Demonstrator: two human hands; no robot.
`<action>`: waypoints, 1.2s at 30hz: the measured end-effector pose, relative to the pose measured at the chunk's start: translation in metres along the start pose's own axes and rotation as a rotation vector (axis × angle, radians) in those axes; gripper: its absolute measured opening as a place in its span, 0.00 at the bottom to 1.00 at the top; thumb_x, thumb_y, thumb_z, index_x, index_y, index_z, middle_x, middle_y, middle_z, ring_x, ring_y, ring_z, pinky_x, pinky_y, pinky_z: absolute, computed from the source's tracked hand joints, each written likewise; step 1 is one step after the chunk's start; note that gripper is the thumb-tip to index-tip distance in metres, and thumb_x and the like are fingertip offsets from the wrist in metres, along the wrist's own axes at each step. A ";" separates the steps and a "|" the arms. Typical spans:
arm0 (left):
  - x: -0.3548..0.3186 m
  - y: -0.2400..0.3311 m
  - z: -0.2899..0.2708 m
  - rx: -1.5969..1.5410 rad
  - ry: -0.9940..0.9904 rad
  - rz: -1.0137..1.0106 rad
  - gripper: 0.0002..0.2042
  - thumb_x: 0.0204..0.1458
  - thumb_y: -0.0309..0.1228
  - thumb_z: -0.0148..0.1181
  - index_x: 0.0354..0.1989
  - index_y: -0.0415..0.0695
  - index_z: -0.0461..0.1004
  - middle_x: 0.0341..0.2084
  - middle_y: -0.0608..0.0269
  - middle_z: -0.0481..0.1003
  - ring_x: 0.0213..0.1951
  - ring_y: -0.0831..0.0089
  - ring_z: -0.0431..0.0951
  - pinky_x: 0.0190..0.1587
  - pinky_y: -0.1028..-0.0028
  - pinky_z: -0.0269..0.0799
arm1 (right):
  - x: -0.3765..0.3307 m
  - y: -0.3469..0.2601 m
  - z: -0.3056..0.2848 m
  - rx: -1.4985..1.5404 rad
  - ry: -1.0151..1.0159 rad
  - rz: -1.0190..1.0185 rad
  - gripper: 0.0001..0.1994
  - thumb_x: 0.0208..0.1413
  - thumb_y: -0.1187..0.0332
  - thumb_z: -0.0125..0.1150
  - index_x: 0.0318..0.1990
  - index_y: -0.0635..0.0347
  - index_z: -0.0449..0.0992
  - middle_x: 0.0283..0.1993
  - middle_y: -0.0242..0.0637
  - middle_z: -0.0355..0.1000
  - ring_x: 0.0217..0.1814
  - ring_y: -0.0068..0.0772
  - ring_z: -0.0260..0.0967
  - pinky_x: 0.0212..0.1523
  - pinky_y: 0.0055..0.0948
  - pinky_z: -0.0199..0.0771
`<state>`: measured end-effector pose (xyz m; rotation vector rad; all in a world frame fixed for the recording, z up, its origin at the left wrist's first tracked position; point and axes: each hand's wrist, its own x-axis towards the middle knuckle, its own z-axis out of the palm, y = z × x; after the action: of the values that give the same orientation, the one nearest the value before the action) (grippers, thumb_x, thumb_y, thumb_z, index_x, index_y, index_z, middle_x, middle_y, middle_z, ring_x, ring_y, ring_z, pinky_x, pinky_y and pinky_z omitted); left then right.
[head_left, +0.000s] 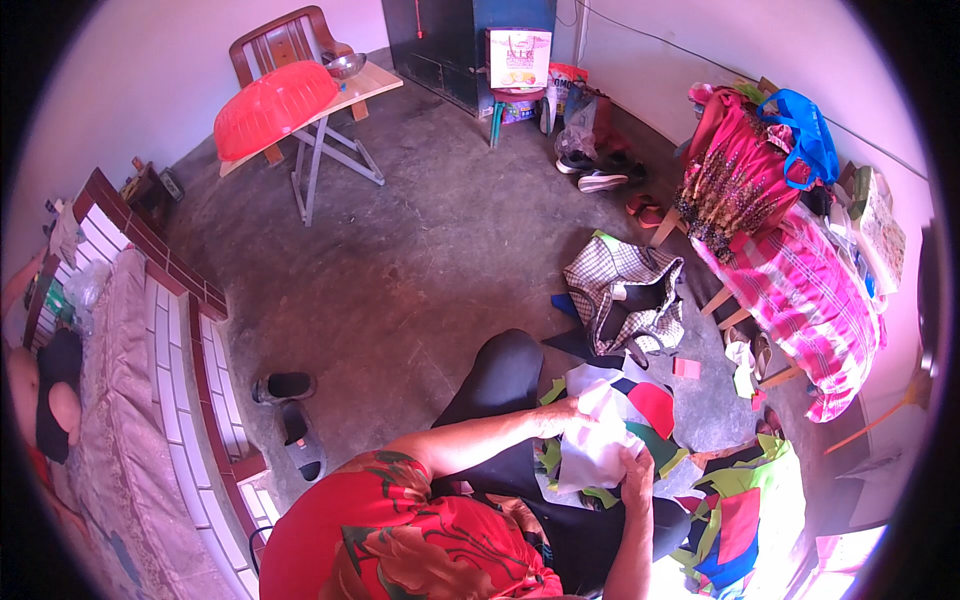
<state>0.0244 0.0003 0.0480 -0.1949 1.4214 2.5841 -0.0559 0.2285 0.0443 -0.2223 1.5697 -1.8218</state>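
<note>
Between my two hands, above my lap, a piece of white cloth is stretched out. My left hand pinches its upper left edge. Its lower right edge is gripped by my right hand. Colourful fabric scraps lie under and around the cloth, among them a red piece and a green piece. More patchwork-like cloth in lime, red and blue spreads to the right of my knee.
A checked cloth bag stands open on the floor ahead. Dark slippers lie to the left. A folding table bears a red plastic cover. Along the right wall, pink plaid cloth drapes over a wooden seat.
</note>
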 end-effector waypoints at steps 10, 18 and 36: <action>-0.003 0.005 0.004 0.085 0.045 -0.079 0.34 0.51 0.28 0.57 0.67 0.45 0.49 0.39 0.62 0.75 0.33 0.80 0.76 0.36 0.77 0.73 | 0.001 0.002 -0.003 0.042 0.013 0.004 0.21 0.52 0.70 0.63 0.53 0.65 0.68 0.46 0.35 0.72 0.45 0.28 0.71 0.49 0.30 0.70; 0.002 -0.010 -0.009 0.244 -0.029 0.098 0.09 0.55 0.34 0.56 0.30 0.41 0.77 0.22 0.70 0.72 0.27 0.84 0.71 0.31 0.78 0.67 | -0.002 -0.004 0.003 0.044 0.017 0.006 0.19 0.55 0.72 0.58 0.54 0.66 0.67 0.46 0.36 0.72 0.45 0.28 0.70 0.49 0.29 0.68; 0.006 -0.009 -0.013 0.176 0.026 -0.026 0.10 0.54 0.30 0.55 0.37 0.38 0.77 0.26 0.68 0.76 0.27 0.83 0.74 0.31 0.80 0.70 | -0.001 -0.005 0.003 0.065 0.034 0.012 0.21 0.54 0.74 0.58 0.56 0.65 0.66 0.47 0.38 0.71 0.46 0.30 0.70 0.51 0.31 0.70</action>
<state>0.0205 -0.0058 0.0325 -0.2207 1.6340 2.4279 -0.0551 0.2268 0.0496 -0.1521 1.5287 -1.8725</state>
